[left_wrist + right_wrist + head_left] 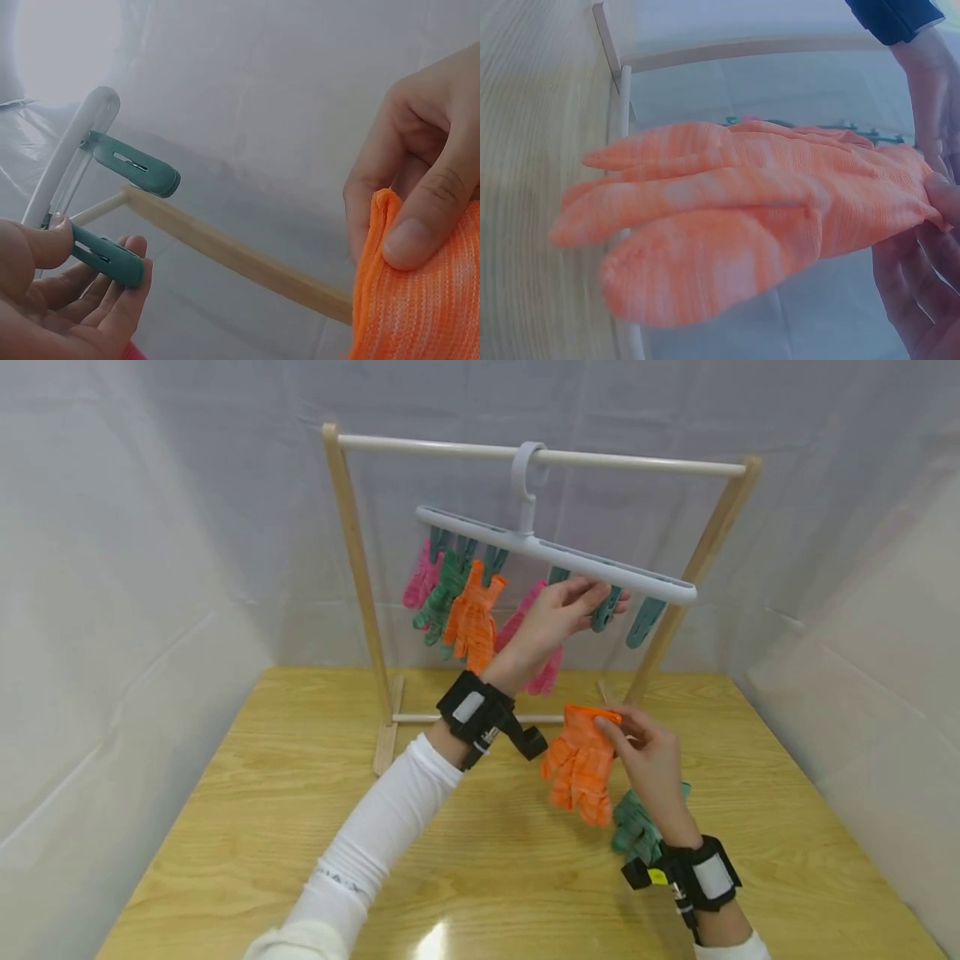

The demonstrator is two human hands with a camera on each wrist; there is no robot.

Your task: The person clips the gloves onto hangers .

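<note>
My left hand (577, 603) reaches up to the white clip hanger (555, 553) and pinches a teal clip (604, 607) between thumb and fingers; the left wrist view shows this clip (106, 255) in the hand (67, 300), with a free clip (133, 165) above it. Lower down, my right hand (637, 743) pinches the cuff of an orange glove (581, 764), which hangs over the table. The right wrist view is filled by the glove (742, 217), with my fingers (930, 255) at its cuff.
The hanger hangs from the white rod (637, 462) of a wooden rack (358, 568). Pink (422, 578), green (444, 597), orange (472, 618) and pink (551, 672) gloves hang clipped on it. A green glove (637, 827) lies on the wooden table (300, 793).
</note>
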